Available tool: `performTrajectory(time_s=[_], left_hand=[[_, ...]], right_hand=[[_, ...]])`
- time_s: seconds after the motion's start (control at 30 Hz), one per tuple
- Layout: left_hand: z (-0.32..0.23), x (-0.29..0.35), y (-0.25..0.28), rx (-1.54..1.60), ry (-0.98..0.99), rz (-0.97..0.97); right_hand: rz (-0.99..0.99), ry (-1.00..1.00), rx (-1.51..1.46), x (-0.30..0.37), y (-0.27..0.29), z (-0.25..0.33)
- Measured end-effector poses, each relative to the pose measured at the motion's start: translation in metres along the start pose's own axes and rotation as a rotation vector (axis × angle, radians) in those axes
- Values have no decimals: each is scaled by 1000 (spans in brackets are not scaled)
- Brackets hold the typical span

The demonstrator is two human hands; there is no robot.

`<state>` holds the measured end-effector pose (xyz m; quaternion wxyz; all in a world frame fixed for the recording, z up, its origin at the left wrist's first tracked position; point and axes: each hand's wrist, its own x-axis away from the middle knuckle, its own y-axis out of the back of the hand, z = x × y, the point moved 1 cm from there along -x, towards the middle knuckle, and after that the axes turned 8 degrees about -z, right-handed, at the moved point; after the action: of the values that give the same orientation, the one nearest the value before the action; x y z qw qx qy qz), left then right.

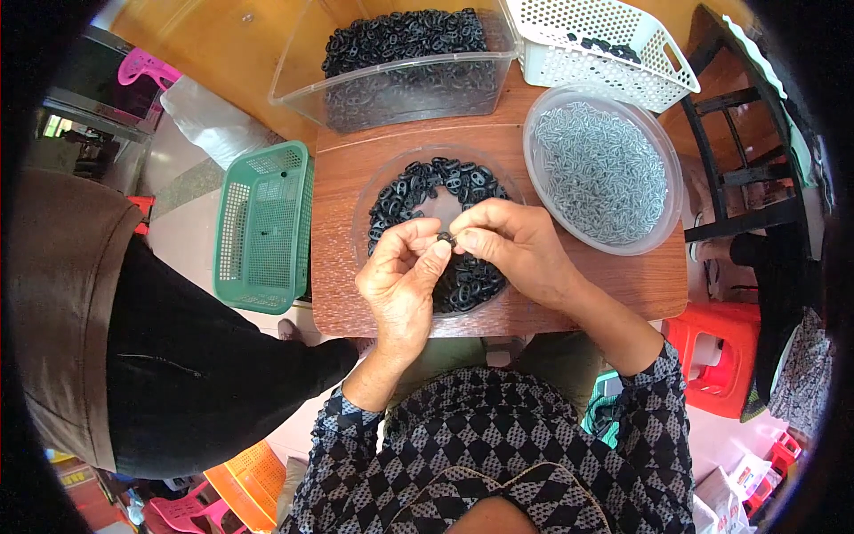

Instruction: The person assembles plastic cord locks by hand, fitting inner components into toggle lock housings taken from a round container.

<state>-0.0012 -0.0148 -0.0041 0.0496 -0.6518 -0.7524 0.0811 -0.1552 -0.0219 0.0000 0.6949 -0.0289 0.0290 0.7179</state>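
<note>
My left hand [400,280] pinches a small black plastic piece [446,238] between thumb and fingertips. Against that piece, my right hand [516,249] is closed with thumb and forefinger together; whatever it grips is too small to make out. Both hands hover over a shallow round clear tray [363,200], and black oval plastic parts with holes [467,289] ring its bare middle. To the right, a clear oval tub [677,191] is filled with small silvery metal pieces [600,173] that look like springs or pins.
A clear bin [400,68] of black parts stands at the table's back. Beside it is a white perforated basket [551,67] with a few black pieces. Left of the wooden table [334,294] sits a green basket [267,303]. A person in black [196,356] is close on my left; a red stool [743,356] stands right.
</note>
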Motion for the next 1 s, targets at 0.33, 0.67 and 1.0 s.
performTrajectory(time_s=[0.33,0.67,1.0], left_hand=[[-5,-16,0,-65,-41,44],[-11,-28,32,57,82,-71],[-10,-22,45,100,143,-97]], right_hand=[[20,-1,183,-19,-2,5],[103,589,780,-45,1,-31],[424,553,853,-59,-21,-41]])
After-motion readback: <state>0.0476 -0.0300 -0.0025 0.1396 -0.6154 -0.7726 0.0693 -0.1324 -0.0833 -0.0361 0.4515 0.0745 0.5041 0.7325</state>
